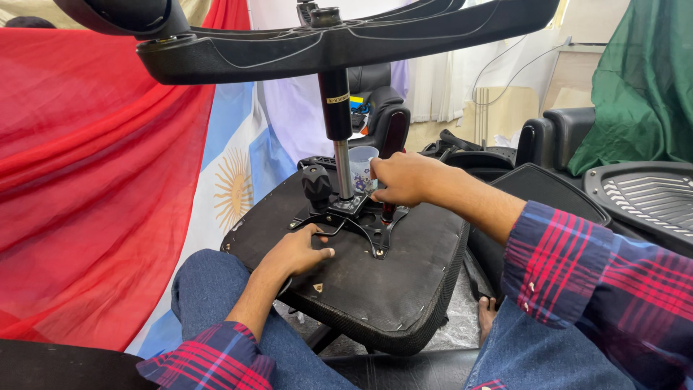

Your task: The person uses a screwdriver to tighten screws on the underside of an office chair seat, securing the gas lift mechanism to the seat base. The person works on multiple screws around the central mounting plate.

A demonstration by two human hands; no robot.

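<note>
- Head view, nearest the lens: blue denim knees (216, 289) and red plaid shirt cuffs (209, 357) frame the work; I see an upturned office chair seat with a black mesh-fabric underside (390, 282) resting tilted across the lap.
- Left hand (296, 253): lying palm down on the seat underside, fingers loosely curled against the black metal mounting plate (354, 220), thumb stretched out flat. It presses rather than grips; nothing is enclosed.
- Right hand (404, 179): fingers bunched down at the plate beside the chrome gas-lift column (345, 170). I cannot tell what, if anything, is pinched between the fingertips.
- Black plastic star base (325, 40): sits at the top of the column, overhead.
- Handling judgement: I expect the assembly to be heavy and top-loaded, stiff at plate and column, soft only at the padded edge. The chrome looks slippery; firmer holds are the seat rim or the black knurled knob (316, 184).
- Surroundings: red cloth drape (86, 180) to the left, green cloth (642, 87) to the right, a white patterned cup (363, 167) behind the column.
</note>
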